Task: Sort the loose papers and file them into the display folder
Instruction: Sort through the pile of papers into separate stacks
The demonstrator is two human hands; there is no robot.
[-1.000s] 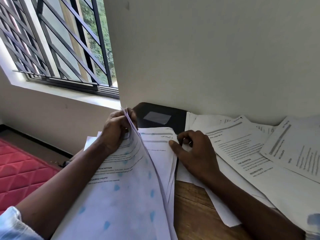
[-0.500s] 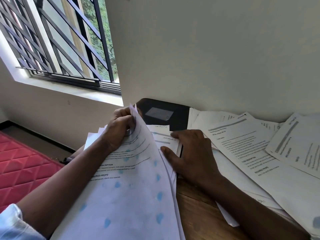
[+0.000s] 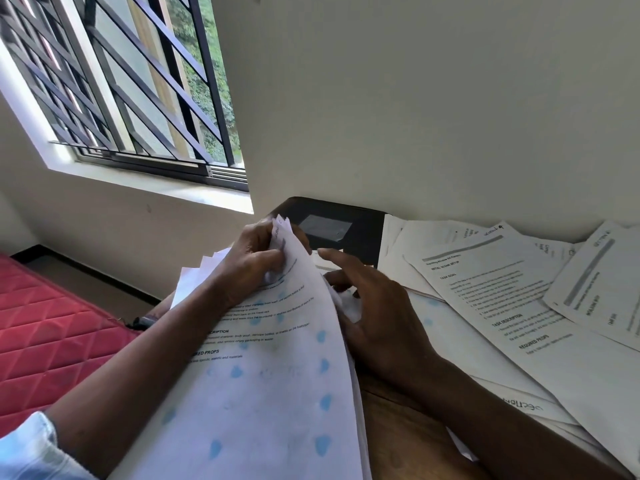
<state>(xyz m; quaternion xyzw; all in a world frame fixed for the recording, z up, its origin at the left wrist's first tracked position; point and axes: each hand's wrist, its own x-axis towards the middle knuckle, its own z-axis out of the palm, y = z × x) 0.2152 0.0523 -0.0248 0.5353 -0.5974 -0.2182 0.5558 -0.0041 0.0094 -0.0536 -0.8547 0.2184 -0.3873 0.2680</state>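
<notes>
Paper stack [image 3: 270, 393] in left hand [image 3: 249, 268]

Left grip [image 3: 254, 261] curled tight, right grip [image 3: 377, 313] fingers loosely spread

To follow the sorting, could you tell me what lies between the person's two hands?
The lifted printed sheets, gripped by the left hand, separate it from the right hand; head view.

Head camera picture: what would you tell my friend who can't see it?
A person's left hand grips a sheaf of printed papers by its top edge while the right hand reaches in beneath it. More loose papers lie spread on the wooden table, with a black folder against the wall.
</notes>
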